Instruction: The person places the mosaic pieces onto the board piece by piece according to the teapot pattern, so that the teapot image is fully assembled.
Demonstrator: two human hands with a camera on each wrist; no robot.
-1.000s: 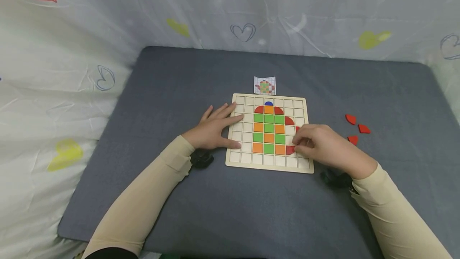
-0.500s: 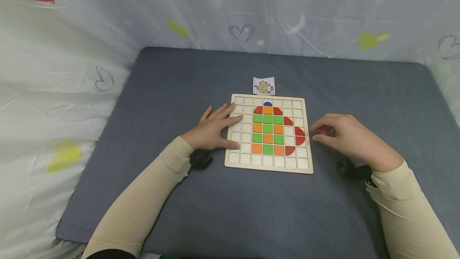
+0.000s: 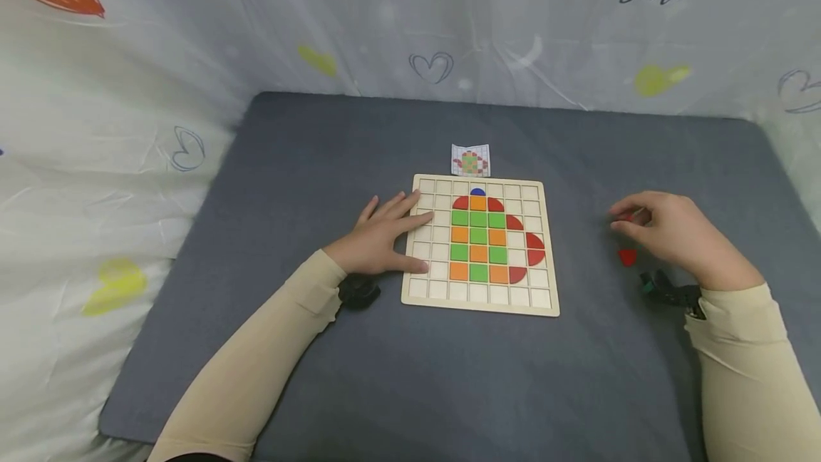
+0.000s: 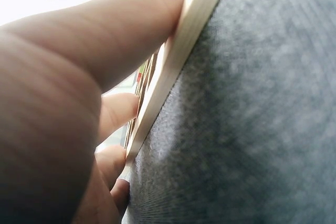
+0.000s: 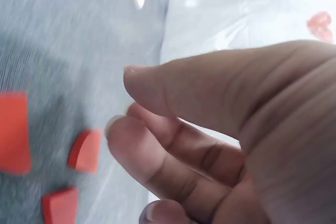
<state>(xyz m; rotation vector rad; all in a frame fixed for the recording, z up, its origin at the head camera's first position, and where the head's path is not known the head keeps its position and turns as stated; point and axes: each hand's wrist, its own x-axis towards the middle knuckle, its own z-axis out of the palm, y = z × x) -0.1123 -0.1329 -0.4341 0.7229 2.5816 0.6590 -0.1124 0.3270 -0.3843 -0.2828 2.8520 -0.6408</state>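
A wooden grid board (image 3: pixel 478 296) lies on the table, with green, orange, red and blue pieces set in its squares. My left hand (image 3: pixel 378 239) rests on the board's left edge, its fingers spread; the left wrist view shows the thumb and fingertips along the wooden rim. My right hand (image 3: pixel 689 237) hovers right of the board with bent fingers and thumb apart, nothing between them. Beneath it lie loose red quarter-round pieces: one red piece (image 3: pixel 627 257) shows beside the hand, and the right wrist view shows three, among them a curved-edged red piece (image 5: pixel 86 150) near the fingertips.
A small printed card (image 3: pixel 470 160) with a coloured teapot pattern lies against the board's far edge. Grey cloth covers the table (image 3: pixel 359 134). A white curtain (image 3: pixel 359 13) with printed hearts hangs behind and at the left.
My right hand has left the board's right side and moved right and away, over the loose red pieces. A red piece it covered earlier now shows in the board. My left hand stays put.
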